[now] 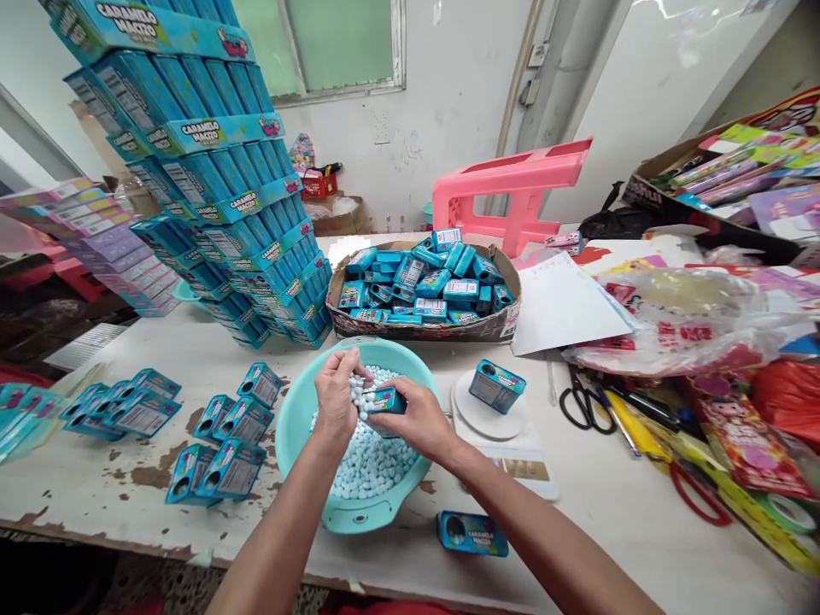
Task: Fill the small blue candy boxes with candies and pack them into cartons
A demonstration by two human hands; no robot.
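Over a turquoise basin of small round white candies, my right hand grips a small blue candy box tilted on its side. Curled fingers of my left hand close on some candies at the box's end; part of that hand's grip is hidden. A white kitchen scale beside the basin carries another blue box on its round plate. One more blue box lies near the table's front edge, below my right forearm.
Several blue boxes stand left of the basin. Behind it is a carton heaped with more. Tall stacked display trays rise at the back left. Black scissors, red-handled scissors and plastic bags lie right. A pink stool sits behind.
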